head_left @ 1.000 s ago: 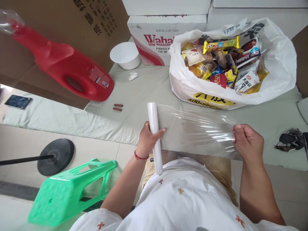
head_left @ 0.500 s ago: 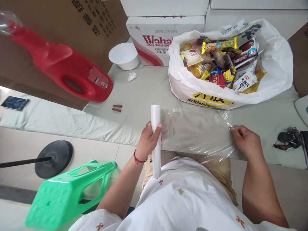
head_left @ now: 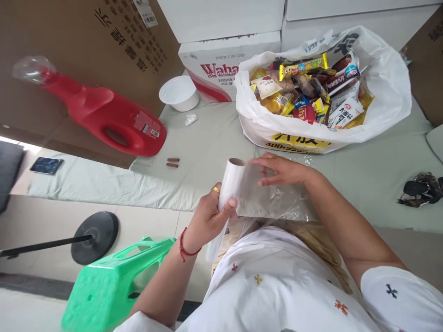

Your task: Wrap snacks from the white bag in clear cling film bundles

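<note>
A white roll of clear plastic film (head_left: 231, 182) stands tilted in front of my body, its hollow core showing at the top end. My left hand (head_left: 212, 214) is wrapped around its middle, thumb across the front. From the roll a loose see-through sheet (head_left: 277, 200) stretches to the right, over the cloth edge and my lap. My right hand (head_left: 285, 170) is above this sheet, fingers spread and the forefinger reaching to the roll's upper end. Whether that fingertip touches the roll or film I cannot tell.
Behind the film, a white plastic bag (head_left: 249, 110) holds snacks. A white bowl (head_left: 179, 93), a red bottle (head_left: 117, 122) and small brown strips (head_left: 172, 163) lie left; keys (head_left: 419, 189) lie right. A green stool (head_left: 95, 290) stands on the floor.
My right hand has let go of the sheet's far right end and moved left to the roll's top. The roll has tipped, its top leaning right, and the sheet has slackened.
</note>
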`<state>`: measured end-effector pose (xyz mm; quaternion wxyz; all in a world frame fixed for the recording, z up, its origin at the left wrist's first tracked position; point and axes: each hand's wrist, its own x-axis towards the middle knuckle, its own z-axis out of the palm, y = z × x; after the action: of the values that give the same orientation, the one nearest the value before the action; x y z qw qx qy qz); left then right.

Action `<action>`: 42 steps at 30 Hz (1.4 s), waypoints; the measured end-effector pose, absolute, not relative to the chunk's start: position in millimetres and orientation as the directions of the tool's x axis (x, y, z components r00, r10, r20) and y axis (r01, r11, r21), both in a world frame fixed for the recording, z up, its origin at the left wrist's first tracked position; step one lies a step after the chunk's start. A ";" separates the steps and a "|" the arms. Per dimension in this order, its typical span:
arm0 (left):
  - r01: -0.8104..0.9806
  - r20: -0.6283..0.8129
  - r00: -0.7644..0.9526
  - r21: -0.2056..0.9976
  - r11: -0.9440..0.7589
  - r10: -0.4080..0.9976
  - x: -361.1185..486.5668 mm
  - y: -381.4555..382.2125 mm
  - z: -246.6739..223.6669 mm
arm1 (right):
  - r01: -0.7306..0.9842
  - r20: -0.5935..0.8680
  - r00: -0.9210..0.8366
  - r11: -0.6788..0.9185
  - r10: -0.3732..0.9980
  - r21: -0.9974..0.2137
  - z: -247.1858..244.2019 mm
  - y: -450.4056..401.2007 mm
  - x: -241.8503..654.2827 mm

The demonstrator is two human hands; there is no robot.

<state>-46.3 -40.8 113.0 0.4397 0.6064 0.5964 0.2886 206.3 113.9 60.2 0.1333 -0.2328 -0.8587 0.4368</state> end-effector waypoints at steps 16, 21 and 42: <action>0.930 -0.118 -0.181 0.303 0.209 0.976 -87.4 60.0 60.2 | 0.558 -0.114 -0.580 0.291 0.806 -0.777 42.1 54.5 219.4; 0.825 -0.168 -0.339 0.420 0.378 0.926 -120.2 100.8 53.4 | 0.557 -0.259 -0.335 -0.032 0.906 -0.830 31.9 39.2 253.9; 0.843 -0.090 -0.493 0.193 0.501 0.865 -152.9 114.5 45.4 | 0.745 -0.283 -0.169 -0.066 0.944 -0.664 35.5 33.0 370.2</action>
<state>-152.9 114.5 45.4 0.0877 0.4956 0.8619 0.0616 370.2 33.0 35.5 0.1352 -0.6304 -0.6698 0.3685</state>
